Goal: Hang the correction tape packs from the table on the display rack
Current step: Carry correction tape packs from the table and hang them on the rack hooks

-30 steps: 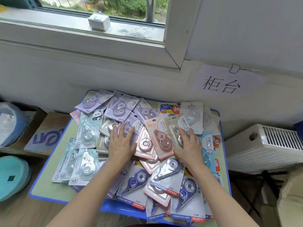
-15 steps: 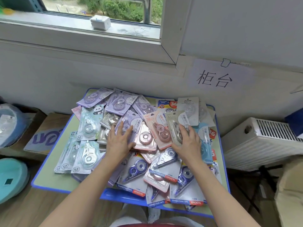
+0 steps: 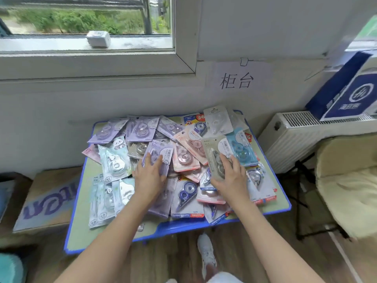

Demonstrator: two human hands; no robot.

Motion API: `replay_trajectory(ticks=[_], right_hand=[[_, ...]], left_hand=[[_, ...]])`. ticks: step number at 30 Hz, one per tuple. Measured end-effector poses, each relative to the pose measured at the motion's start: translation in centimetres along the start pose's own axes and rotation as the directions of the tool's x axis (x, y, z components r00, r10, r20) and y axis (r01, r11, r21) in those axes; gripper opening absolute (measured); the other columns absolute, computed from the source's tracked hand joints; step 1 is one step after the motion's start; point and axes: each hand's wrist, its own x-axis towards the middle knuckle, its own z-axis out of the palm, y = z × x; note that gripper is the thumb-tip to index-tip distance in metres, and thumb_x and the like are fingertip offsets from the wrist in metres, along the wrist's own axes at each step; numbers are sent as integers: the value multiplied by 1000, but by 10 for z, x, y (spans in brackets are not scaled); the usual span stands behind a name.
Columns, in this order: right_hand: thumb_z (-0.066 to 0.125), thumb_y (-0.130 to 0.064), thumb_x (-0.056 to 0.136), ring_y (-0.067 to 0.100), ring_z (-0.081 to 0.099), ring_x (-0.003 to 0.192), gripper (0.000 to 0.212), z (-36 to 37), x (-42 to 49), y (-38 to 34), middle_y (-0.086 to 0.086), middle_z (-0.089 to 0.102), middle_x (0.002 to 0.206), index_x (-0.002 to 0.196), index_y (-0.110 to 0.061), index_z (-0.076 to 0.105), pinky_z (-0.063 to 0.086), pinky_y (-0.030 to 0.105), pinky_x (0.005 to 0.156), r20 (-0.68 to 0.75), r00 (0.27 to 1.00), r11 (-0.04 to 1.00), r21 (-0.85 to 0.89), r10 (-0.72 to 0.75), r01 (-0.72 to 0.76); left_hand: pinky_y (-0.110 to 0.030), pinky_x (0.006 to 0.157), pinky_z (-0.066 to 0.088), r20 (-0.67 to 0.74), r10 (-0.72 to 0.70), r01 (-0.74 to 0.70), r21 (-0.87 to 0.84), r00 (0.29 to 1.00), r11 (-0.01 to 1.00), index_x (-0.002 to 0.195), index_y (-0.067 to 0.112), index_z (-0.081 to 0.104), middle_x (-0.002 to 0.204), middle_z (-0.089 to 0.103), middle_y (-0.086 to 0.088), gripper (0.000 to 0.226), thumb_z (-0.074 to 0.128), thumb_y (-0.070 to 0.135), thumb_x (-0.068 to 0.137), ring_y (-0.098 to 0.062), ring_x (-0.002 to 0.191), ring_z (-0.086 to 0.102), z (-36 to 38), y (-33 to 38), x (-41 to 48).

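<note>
A low table (image 3: pixel 81 231) with a green top and blue rim carries a loose heap of several correction tape packs (image 3: pixel 184 193) in purple, pale blue, pink, grey and white. My left hand (image 3: pixel 148 177) lies with spread fingers on a purple pack (image 3: pixel 162 153) near the middle of the heap. My right hand (image 3: pixel 231 178) grips a grey pack (image 3: pixel 213 154), fingers on its face and thumb at its lower left edge. The grey pack overlaps a blue pack (image 3: pixel 241 151). No display rack is in view.
A white radiator (image 3: pixel 295 139) stands right of the table with a blue box (image 3: pixel 346 92) on it and a beige cushion (image 3: pixel 346 180) in front. A cardboard box (image 3: pixel 47 201) sits at the left. My shoe (image 3: pixel 206 254) is below the table's front edge.
The view has tilted up and back. The grey pack has slid out from under the white pack toward me under my right hand. My left hand stays on the purple pack.
</note>
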Motion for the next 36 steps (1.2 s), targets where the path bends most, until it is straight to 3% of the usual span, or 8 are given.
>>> replay_trajectory(ticks=[5, 12, 15, 21, 24, 29, 36], right_hand=[[66, -40, 84, 30, 13, 143, 81, 20, -51, -6, 9, 12, 158, 151, -26, 21, 10, 39, 115, -49, 996, 997, 42, 70, -68], [68, -35, 82, 33, 24, 136, 78, 32, -124, -2, 9, 22, 154, 148, -25, 29, 23, 42, 112, -165, 966, 976, 118, 200, -182], [68, -33, 80, 34, 27, 133, 78, 30, -150, 9, 9, 24, 152, 148, -25, 30, 25, 41, 110, -200, 944, 961, 141, 264, -240], [68, -29, 81, 31, 26, 134, 75, 25, -231, 49, 9, 25, 151, 147, -23, 33, 22, 36, 107, -285, 858, 900, 228, 427, -372], [68, -29, 81, 31, 28, 132, 74, 20, -283, 72, 8, 25, 150, 146, -23, 33, 23, 37, 107, -314, 792, 849, 273, 523, -453], [67, -29, 82, 31, 30, 129, 73, 18, -390, 110, 8, 27, 149, 146, -22, 34, 26, 36, 105, -365, 656, 751, 339, 660, -567], [69, -30, 80, 34, 33, 129, 75, 32, -561, 146, 10, 25, 152, 146, -24, 34, 22, 35, 107, -352, 426, 549, 436, 834, -713]], left_hand=[[-47, 111, 27, -81, 104, -113, -111, 991, 987, 144, 16, 39, 151, 27, -20, 63, 62, 23, 86, -40, 135, 29, 1, -27, -28], [-50, 100, 37, -138, 288, -311, -195, 948, 930, 136, 8, 51, 141, 38, -30, 62, 72, 14, 78, -47, 119, 45, 5, -24, -70], [-52, 93, 43, -177, 408, -439, -203, 896, 875, 129, 4, 57, 134, 45, -33, 61, 78, 8, 71, -50, 110, 52, 11, -9, -83], [-54, 93, 43, -165, 593, -615, -238, 788, 752, 128, 7, 59, 138, 42, -31, 58, 78, 9, 73, -51, 111, 51, 31, 38, -131], [-55, 85, 48, -168, 697, -716, -218, 697, 664, 122, 5, 63, 130, 49, -34, 61, 82, 5, 64, -52, 102, 57, 43, 67, -167], [-51, 94, 44, -106, 800, -787, -294, 591, 542, 128, 5, 58, 137, 43, -31, 61, 78, 7, 71, -50, 111, 51, 60, 112, -252], [-54, 88, 47, -54, 940, -872, -395, 337, 290, 125, 2, 58, 134, 44, -34, 63, 78, 1, 65, -52, 105, 53, 94, 157, -401]])
